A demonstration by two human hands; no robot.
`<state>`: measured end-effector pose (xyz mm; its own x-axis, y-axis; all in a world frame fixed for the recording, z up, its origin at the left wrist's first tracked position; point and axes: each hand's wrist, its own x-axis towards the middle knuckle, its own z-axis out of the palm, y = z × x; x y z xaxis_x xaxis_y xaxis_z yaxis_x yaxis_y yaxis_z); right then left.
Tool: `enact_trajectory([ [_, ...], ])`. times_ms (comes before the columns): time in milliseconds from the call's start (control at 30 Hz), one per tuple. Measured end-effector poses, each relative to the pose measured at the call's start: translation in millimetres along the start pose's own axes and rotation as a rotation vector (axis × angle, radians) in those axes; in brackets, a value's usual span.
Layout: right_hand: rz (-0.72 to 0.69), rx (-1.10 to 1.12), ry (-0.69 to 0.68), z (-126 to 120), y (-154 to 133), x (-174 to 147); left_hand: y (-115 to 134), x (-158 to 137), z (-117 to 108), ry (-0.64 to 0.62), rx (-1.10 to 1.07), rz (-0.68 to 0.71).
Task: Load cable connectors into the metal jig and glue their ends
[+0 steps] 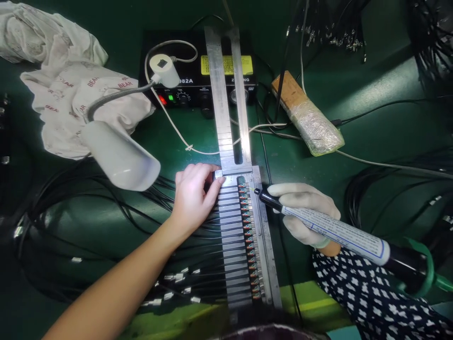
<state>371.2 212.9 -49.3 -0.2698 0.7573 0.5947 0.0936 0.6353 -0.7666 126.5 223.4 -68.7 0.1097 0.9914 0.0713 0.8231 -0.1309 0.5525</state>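
Observation:
A slotted metal fixture (pixel 238 264) lies lengthwise in front of me, with several black cables set side by side in its grooves. Their stripped ends and small connectors (pixel 244 196) line up along its right part. My left hand (pixel 194 196), bare, grips the fixture's upper left corner between thumb and fingers. In my right hand (pixel 311 212), white-gloved, is a glue dispensing syringe (pixel 336 231) with a printed label and black ends. It tilts toward the fixture, its thin tip close to the top connectors; whether they touch, I cannot tell.
Beyond the fixture, a slotted metal bar (pixel 215 85) leans over a black dispenser controller (pixel 193 97). A white gooseneck lamp (pixel 120 156) and a crumpled printed cloth (pixel 88 89) are at left. A plastic-wrapped block (pixel 311 118) lies at right. Coiled black cables (pixel 31 226) spread on both sides.

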Motion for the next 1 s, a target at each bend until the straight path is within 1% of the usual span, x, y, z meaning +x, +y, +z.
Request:
enact_trajectory([
  [67, 0.006, 0.009, -0.01, -0.4, -0.6, -2.1, -0.5, 0.2, 0.2, 0.008, -0.001, 0.009],
  [200, 0.07, -0.05, -0.03, 1.1, 1.5, -8.2, -0.6, 0.4, -0.1, 0.007, 0.006, 0.006],
  [500, 0.118, -0.062, -0.067, 0.3, 2.6, -9.3, 0.3, -0.3, -0.5, 0.005, 0.01, 0.002],
  [667, 0.076, -0.006, -0.041, 1.4, 8.0, -12.3, -0.7, -0.8, -0.4, 0.012, 0.012, 0.01],
  [833, 0.055, -0.01, -0.01, 3.4, 4.5, -7.2, -1.0, -0.9, -0.1, 0.02, 0.01, 0.02],
  [1000, 0.038, 0.016, -0.019, 3.8, 3.0, -6.9, -0.6, -0.3, -0.2, 0.017, 0.011, 0.016],
])
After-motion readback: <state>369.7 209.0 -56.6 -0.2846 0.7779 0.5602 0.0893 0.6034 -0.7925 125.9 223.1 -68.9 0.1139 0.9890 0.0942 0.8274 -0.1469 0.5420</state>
